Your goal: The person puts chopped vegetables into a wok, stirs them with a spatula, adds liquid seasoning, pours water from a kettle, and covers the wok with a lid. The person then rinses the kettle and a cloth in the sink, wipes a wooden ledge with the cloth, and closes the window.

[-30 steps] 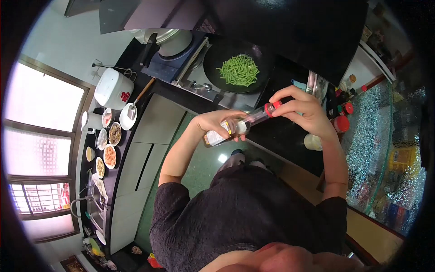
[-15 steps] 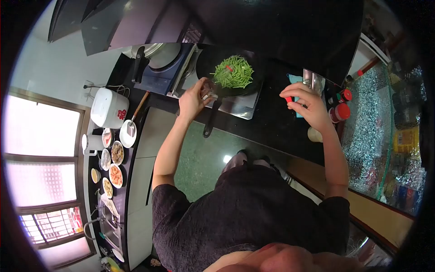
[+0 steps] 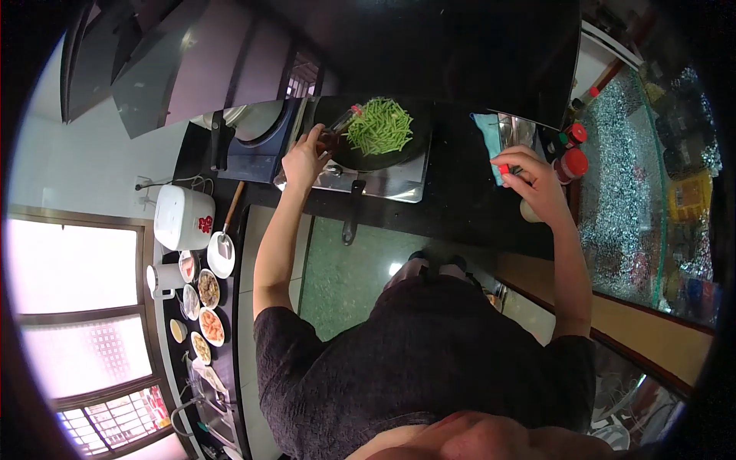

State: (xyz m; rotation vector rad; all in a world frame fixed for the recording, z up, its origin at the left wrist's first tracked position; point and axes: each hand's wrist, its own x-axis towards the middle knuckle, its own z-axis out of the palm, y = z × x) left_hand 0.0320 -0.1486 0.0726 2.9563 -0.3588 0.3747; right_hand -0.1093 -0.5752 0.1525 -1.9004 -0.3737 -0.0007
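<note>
Left hand (image 3: 305, 159) grips a slanted bottle (image 3: 338, 125) at the wok (image 3: 376, 163); right hand (image 3: 534, 185) pinches a red cap (image 3: 504, 169), well to the wok's right.
From my remote seat I see the left arm (image 3: 276, 245) stretched forward, forearm rising to the wok's left edge, fingers closed around the bottle, whose red-ringed neck points over the green beans (image 3: 380, 126) heaped inside the wok. On the wok's right I see the right arm (image 3: 571, 268) bent and raised, wrist turned inward, thumb and fingertips together on the cap. Just beside them, also right of the wok, lies a teal cloth (image 3: 486, 136). The wok's handle (image 3: 352, 218) points back toward the person's body, between both arms.
</note>
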